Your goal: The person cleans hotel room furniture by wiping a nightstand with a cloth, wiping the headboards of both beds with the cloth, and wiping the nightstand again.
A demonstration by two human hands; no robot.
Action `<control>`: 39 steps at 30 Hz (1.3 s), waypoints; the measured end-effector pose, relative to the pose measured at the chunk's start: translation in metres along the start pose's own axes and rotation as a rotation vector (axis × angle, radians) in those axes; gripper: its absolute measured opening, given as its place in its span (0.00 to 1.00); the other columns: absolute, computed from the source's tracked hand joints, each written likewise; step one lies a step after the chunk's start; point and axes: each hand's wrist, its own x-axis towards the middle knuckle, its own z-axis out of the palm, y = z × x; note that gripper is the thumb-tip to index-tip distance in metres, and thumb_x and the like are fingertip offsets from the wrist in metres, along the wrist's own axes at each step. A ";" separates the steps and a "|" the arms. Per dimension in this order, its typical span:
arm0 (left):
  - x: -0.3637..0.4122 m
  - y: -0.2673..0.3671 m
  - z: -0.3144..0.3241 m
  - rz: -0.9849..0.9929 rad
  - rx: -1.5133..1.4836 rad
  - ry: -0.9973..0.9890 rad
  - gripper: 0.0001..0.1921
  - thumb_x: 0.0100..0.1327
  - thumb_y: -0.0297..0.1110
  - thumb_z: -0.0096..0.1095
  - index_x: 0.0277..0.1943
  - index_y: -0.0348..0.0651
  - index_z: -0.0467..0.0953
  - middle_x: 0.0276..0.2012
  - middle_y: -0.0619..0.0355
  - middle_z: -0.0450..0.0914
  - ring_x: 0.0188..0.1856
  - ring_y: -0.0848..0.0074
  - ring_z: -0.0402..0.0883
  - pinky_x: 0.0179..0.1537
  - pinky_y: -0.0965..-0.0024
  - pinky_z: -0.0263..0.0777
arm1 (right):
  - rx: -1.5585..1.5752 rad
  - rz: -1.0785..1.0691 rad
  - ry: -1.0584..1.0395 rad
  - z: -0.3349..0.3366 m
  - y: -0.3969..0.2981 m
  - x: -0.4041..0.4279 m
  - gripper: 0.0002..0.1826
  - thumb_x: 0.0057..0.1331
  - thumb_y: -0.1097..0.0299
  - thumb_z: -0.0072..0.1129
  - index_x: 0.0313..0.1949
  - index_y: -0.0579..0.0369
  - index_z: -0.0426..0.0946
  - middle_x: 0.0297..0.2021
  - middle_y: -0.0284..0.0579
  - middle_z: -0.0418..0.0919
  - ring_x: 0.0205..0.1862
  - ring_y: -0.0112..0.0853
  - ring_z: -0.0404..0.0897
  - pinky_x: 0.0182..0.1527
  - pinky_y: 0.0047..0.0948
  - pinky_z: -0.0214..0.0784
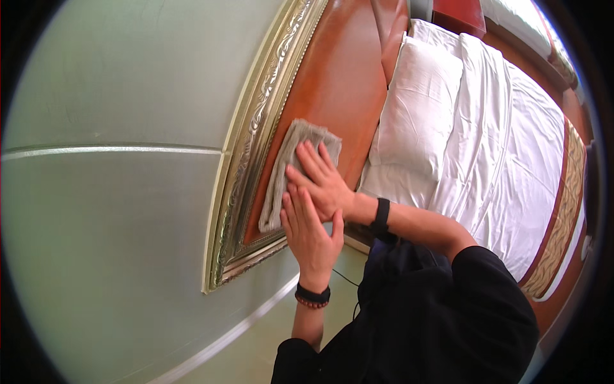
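Note:
A folded grey-beige cloth point(309, 130) lies flat against the lower end of a brown leather-look headboard panel point(331, 72). My right hand point(321, 185) presses it there, palm down, with the fingers spread over its middle. Lower down, my left hand point(312, 240) rests with its fingers over the cloth's near part, overlapping the thumb side of my right hand. Its thumb stands out to the right. Both palms are hidden. A carved silver-gold frame point(254, 129) borders the panel just left of the cloth.
A pale green-grey wall point(120, 96) with a horizontal groove fills the left. On the right is a bed with a white pillow point(419, 105), a rumpled white duvet point(518, 144) and a patterned bed runner point(556, 216). A thin black cable point(345, 277) hangs near my body.

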 end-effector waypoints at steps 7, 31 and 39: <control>-0.028 -0.002 -0.015 -0.018 -0.150 0.055 0.43 0.62 0.37 0.68 0.75 0.31 0.54 0.76 0.35 0.54 0.78 0.40 0.49 0.75 0.41 0.42 | 0.046 0.015 -0.092 0.005 -0.020 -0.026 0.37 0.64 0.60 0.61 0.72 0.52 0.64 0.75 0.64 0.55 0.77 0.56 0.54 0.75 0.64 0.37; 0.144 0.038 0.052 0.053 0.303 0.171 0.36 0.66 0.47 0.59 0.76 0.53 0.60 0.78 0.36 0.45 0.78 0.37 0.43 0.72 0.32 0.37 | -0.136 -0.177 0.153 -0.013 0.109 0.075 0.29 0.73 0.56 0.50 0.72 0.45 0.66 0.74 0.46 0.62 0.76 0.36 0.60 0.78 0.51 0.34; 0.232 0.074 0.074 0.125 0.271 0.179 0.38 0.64 0.47 0.64 0.76 0.52 0.61 0.77 0.35 0.49 0.78 0.38 0.47 0.73 0.36 0.43 | -0.020 -0.081 0.156 -0.061 0.172 0.124 0.30 0.72 0.55 0.49 0.72 0.46 0.64 0.75 0.45 0.60 0.76 0.37 0.59 0.78 0.51 0.34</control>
